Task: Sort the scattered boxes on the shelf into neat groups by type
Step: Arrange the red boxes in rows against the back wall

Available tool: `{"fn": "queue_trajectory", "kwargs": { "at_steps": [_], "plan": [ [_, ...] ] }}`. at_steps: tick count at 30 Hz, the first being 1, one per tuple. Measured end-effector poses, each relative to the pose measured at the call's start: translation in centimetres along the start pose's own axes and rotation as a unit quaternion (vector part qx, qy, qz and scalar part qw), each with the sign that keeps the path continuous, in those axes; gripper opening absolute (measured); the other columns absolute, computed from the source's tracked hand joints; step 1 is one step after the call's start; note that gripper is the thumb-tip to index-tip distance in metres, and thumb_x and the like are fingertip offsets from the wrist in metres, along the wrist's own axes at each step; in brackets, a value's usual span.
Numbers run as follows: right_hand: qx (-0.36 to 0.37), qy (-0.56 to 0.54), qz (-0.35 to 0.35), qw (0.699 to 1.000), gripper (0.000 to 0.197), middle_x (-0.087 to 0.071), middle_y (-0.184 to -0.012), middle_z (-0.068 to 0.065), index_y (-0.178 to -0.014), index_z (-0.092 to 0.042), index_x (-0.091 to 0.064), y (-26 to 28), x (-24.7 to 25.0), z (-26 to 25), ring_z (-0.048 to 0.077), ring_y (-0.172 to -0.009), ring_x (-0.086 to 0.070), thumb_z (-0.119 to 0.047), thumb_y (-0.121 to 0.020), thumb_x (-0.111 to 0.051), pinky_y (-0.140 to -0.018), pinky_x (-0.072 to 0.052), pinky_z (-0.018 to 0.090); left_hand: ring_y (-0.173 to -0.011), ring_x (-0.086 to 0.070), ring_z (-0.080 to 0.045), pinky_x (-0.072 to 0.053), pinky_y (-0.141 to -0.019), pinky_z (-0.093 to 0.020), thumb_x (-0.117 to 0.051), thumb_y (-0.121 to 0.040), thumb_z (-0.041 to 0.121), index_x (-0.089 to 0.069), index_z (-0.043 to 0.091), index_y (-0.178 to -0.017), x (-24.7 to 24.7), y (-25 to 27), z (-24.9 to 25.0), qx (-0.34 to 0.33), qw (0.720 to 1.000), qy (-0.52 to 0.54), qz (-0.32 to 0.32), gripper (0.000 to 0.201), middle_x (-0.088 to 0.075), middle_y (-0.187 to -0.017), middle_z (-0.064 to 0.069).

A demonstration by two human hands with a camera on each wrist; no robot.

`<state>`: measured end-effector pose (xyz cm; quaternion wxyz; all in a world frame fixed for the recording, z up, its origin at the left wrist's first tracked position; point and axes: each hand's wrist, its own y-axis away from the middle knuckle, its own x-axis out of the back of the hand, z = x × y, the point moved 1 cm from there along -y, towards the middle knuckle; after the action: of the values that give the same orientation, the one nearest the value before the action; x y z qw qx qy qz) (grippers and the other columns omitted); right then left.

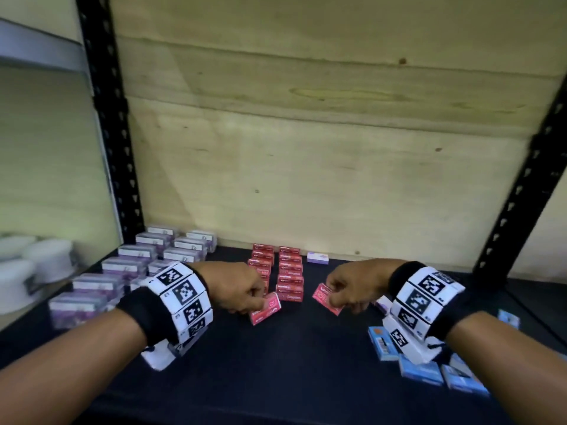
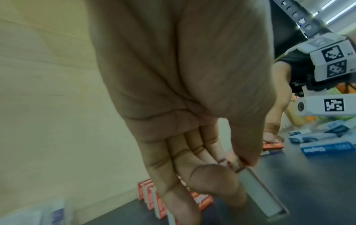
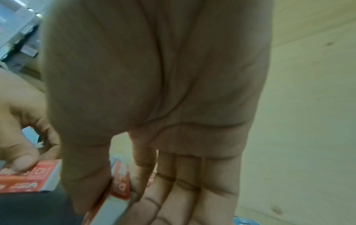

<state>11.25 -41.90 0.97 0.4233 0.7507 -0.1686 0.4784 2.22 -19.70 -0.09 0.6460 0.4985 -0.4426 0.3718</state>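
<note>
Each hand holds a small red box above the black shelf (image 1: 276, 369). My left hand (image 1: 242, 291) pinches one red box (image 1: 266, 308) between thumb and fingers; in the left wrist view its grey side (image 2: 258, 188) shows. My right hand (image 1: 346, 291) pinches another red box (image 1: 325, 299), seen close in the right wrist view (image 3: 120, 182). Two rows of red boxes (image 1: 277, 271) stand behind the hands. Purple boxes (image 1: 129, 265) sit grouped at the left. Blue boxes (image 1: 429, 368) lie scattered at the right. One lone purple box (image 1: 317, 258) lies by the back wall.
A plywood back panel (image 1: 322, 148) closes the shelf behind. Black perforated uprights stand at the left (image 1: 110, 124) and right (image 1: 521, 191). White round containers (image 1: 27, 265) sit on the neighbouring shelf at the left.
</note>
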Motion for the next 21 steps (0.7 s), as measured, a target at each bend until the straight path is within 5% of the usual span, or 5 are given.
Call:
{"fn": "queue_trajectory", "kwargs": {
  "at_steps": [6, 13, 17, 21],
  "plan": [
    [0.003, 0.114, 0.011, 0.993, 0.018, -0.067, -0.074, 0.0, -0.084, -0.023, -0.052, -1.5, -1.3, -2.0, 0.019, -0.065, -0.057, -0.038, -0.093, -0.057, -0.073, -0.052, 0.034, -0.077, -0.056, -0.011, -0.044, -0.065, -0.028, -0.049, -0.096, 0.048, -0.058, 0.029, -0.087, -0.8, 1.0, -0.9, 0.038, 0.997, -0.062, -0.017, 0.023, -0.062, -0.089, 0.007],
    [0.019, 0.131, 0.017, 0.991, 0.027, -0.066, -0.087, 0.002, -0.106, -0.012, -0.061, -1.4, -1.8, -2.9, 0.018, -0.078, -0.057, -0.037, -0.096, -0.056, -0.063, -0.04, 0.028, -0.079, -0.059, -0.008, -0.05, -0.072, -0.029, -0.055, -0.091, 0.051, -0.065, 0.028, -0.095, -0.7, 1.0, -0.8, 0.05, 0.998, -0.045, -0.019, 0.025, -0.064, -0.087, 0.012],
    [0.02, 0.127, 0.036, 0.991, 0.028, -0.066, -0.104, -0.001, -0.107, -0.02, -0.063, -0.9, -1.9, -2.7, 0.017, -0.088, -0.057, -0.044, -0.094, -0.06, -0.069, -0.04, 0.029, -0.083, -0.058, -0.008, -0.047, -0.073, -0.026, -0.063, -0.087, 0.05, -0.057, 0.031, -0.12, -0.1, 0.3, 0.1, 0.026, 0.999, -0.022, -0.014, 0.039, -0.059, -0.087, 0.017],
    [0.017, 0.119, 0.041, 0.992, 0.031, -0.063, -0.103, -0.006, -0.11, -0.025, -0.061, -0.4, -2.1, -2.4, 0.016, -0.091, -0.057, -0.049, -0.09, -0.064, -0.075, -0.042, 0.03, -0.088, -0.058, -0.009, -0.042, -0.072, -0.024, -0.067, -0.088, 0.036, -0.054, 0.036, -0.13, 0.3, -0.2, 0.9, 0.0, 0.999, -0.023, -0.042, 0.045, -0.062, -0.099, 0.013]
  ]
}}
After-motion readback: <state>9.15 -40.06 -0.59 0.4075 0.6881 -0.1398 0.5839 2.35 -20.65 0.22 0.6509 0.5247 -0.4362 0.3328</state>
